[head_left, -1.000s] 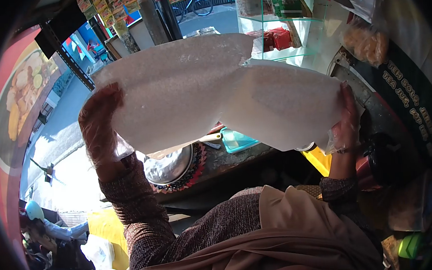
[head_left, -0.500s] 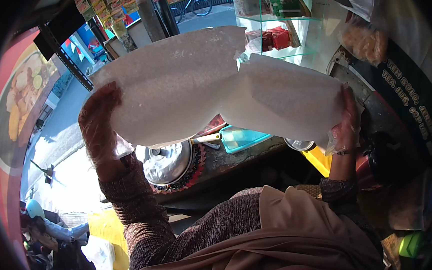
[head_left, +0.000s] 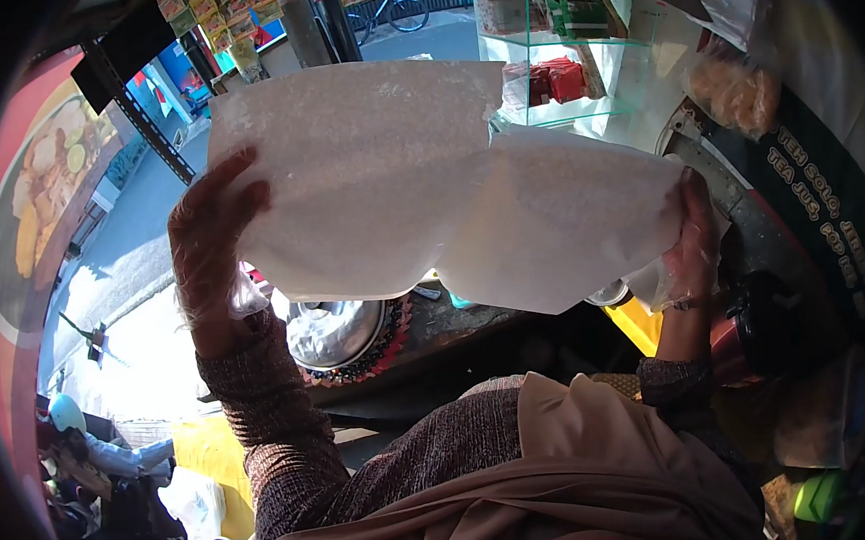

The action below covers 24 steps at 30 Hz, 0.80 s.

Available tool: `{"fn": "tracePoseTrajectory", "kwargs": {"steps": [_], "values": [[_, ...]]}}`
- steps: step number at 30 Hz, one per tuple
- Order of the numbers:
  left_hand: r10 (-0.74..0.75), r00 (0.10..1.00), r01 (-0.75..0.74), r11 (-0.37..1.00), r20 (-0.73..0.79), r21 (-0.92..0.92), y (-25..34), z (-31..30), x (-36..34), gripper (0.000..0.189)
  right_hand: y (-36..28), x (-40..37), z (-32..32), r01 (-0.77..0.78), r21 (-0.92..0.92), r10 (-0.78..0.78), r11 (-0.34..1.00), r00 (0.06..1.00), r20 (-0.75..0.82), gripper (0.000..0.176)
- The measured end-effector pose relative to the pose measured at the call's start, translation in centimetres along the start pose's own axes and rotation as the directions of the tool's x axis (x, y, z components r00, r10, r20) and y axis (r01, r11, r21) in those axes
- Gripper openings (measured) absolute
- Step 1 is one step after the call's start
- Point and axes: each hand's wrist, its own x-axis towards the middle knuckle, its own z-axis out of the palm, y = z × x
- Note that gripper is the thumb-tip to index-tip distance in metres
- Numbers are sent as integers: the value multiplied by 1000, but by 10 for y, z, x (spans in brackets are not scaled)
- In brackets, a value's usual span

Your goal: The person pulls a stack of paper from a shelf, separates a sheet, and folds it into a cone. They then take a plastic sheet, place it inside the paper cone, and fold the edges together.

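A wide, whitish translucent sheet point(head_left: 366, 174), with a notch in its upper edge and another in its lower edge, is held up in front of me. My left hand point(head_left: 211, 235), in a clear plastic glove, grips its left end, with fingertips over the near face. At the right end my right hand point(head_left: 689, 237), also gloved in clear plastic, is closed on the edge. Behind and below the sheet, a round metal lid point(head_left: 337, 332) rests at the left of the counter, partly covered by the sheet.
A glass case point(head_left: 582, 114) with red and green packets stands at the back right. Sachets point(head_left: 234, 13) hang at the top. Yellow cloth point(head_left: 221, 465) lies low on the left, near a person point(head_left: 84, 455). A dark lettered banner point(head_left: 818, 193) is at right.
The sheet's left part has dropped and flattened, and its lower edge now hides most of the turquoise tray. My left hand's fingers have shifted slightly right and spread more on the sheet.
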Motion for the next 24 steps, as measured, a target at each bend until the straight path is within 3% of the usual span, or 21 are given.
{"fn": "tracePoseTrajectory", "kwargs": {"steps": [4, 6, 8, 9, 11, 12, 14, 15, 16, 18, 19, 21, 22, 24], "values": [[44, 998, -45, 998, -35, -45, -1, -3, 2, 28, 1, 2, -7, -30, 20, 30, 999, 999, -26, 27], [-11, 993, 10, 1000, -121, -10, 6, 3, 2, 25, -2, 1, -5, -18, 4, 18, 1000, 999, -29, 30], [-10, 994, 8, 1000, -109, -17, 5, 5, 2, 24, -8, -9, 9, -79, 86, 74, 993, 995, 61, 47], [-4, 995, 2, 1000, -96, -24, 4, 5, 4, 24, -4, -15, 13, -81, 86, 75, 993, 995, 68, 47], [-42, 994, 33, 996, -106, -81, -11, -2, 8, 23, 6, -25, 15, 89, -261, 12, 961, 933, 360, 70], [-78, 991, 62, 988, -108, -140, -17, -6, 10, 23, 9, -21, 11, 91, -260, 11, 961, 931, 365, 70], [-89, 991, 75, 988, -97, -135, -23, -13, 13, 25, 12, -10, -2, -129, -374, 239, 918, 935, 263, 84], [-101, 992, 90, 987, -81, -131, -25, -15, 14, 26, 2, -6, 5, -147, -329, 229, 933, 947, 224, 83], [-104, 991, 93, 987, -79, -131, -23, -15, 14, 26, -9, -2, 12, -36, -346, 123, 938, 965, 232, 87], [29, 999, -29, 999, -13, -15, -14, -12, 13, 37, -31, -12, 31, 15, -181, 35, 983, 963, 269, 99], [24, 1000, -24, 1000, -8, -15, -6, -3, 9, 37, -22, -16, 28, 10, -183, 39, 983, 964, 263, 99], [-178, 982, 169, 979, -70, -115, 10, 17, 4, 48, 14, -17, 15, 226, -358, -66, 906, 911, 408, 113], [-173, 982, 164, 980, -71, -115, 4, 17, 4, 48, 27, -17, 18, 227, -320, -82, 920, 908, 410, 120], [-118, 988, 116, 993, -100, -27, -13, 18, 0, 55, 15, -16, 20, 106, -314, -1, 944, 948, 319, 116]]}}
